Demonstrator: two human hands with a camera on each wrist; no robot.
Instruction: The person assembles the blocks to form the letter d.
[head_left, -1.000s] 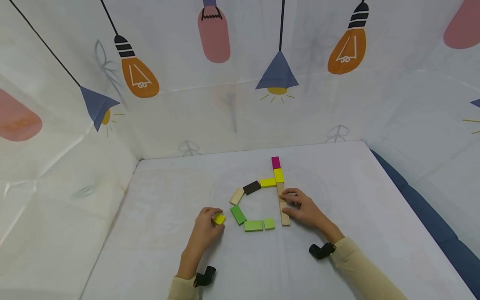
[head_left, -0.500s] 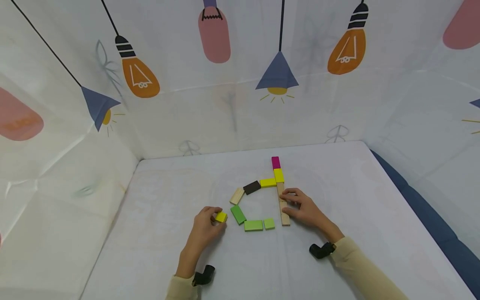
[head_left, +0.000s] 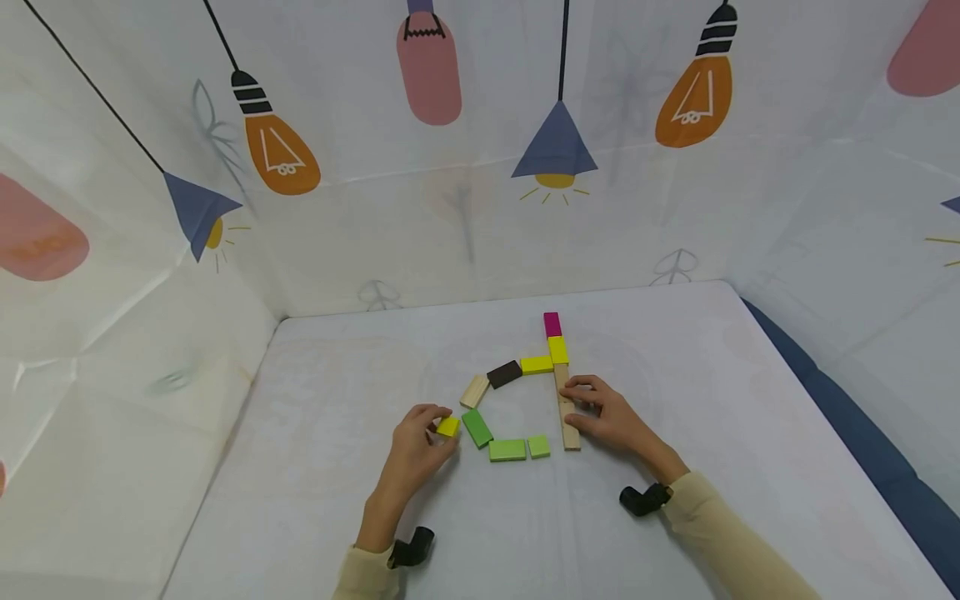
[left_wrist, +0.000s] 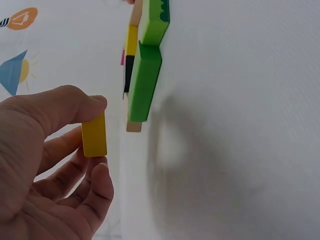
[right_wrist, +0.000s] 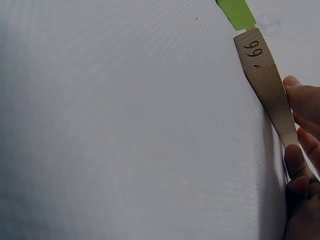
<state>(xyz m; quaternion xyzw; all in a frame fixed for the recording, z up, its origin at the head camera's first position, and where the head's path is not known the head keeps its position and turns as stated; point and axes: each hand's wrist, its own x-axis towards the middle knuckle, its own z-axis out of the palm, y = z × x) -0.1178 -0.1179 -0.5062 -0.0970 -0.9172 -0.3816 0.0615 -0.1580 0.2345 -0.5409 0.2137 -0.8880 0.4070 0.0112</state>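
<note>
My left hand (head_left: 416,450) pinches a small yellow block (left_wrist: 94,136) between thumb and fingers, up off the table. It is just left of a green block (head_left: 477,427) that lies slanted. My right hand (head_left: 611,418) rests with thumb and fingertips against the column of plain wooden blocks (head_left: 572,433), its fingers loosely bent. In the right wrist view the end wooden block (right_wrist: 255,50) bears dark printed marks. Above the column come a yellow block (head_left: 557,350) and a magenta block (head_left: 552,324).
A curve of blocks opens toward the column: a yellow one (head_left: 536,365), a dark one (head_left: 505,374), a wooden one (head_left: 475,391), then two light green ones, a longer (head_left: 507,450) and a shorter (head_left: 538,447). All lie on a white-covered table (head_left: 322,375) before a patterned cloth (head_left: 480,208).
My left hand has moved slightly up and to the right with the yellow block, closer to the slanted green block. The right hand and the laid blocks have stayed in place.
</note>
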